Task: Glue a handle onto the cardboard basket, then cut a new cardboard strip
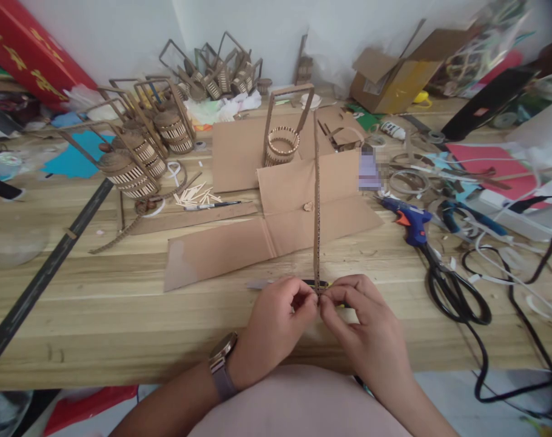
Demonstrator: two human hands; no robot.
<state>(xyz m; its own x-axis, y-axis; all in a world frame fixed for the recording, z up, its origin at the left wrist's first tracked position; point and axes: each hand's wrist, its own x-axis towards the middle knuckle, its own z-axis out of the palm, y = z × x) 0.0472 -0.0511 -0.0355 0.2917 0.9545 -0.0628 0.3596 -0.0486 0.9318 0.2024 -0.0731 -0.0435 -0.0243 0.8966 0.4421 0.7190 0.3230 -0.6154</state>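
Observation:
A long narrow cardboard strip runs from my fingers away across the table. My left hand and my right hand meet at its near end, both pinching it between thumb and fingers. A watch sits on my left wrist. Under the hands lies a dark tool with a yellow part, mostly hidden. Flat cardboard sheets lie just beyond the hands.
A small cardboard basket with a tall handle stands mid-table. Several more baskets crowd the back left. A blue glue gun, black scissors, cables, paper rings and scraps fill the right. A black ruler lies at left.

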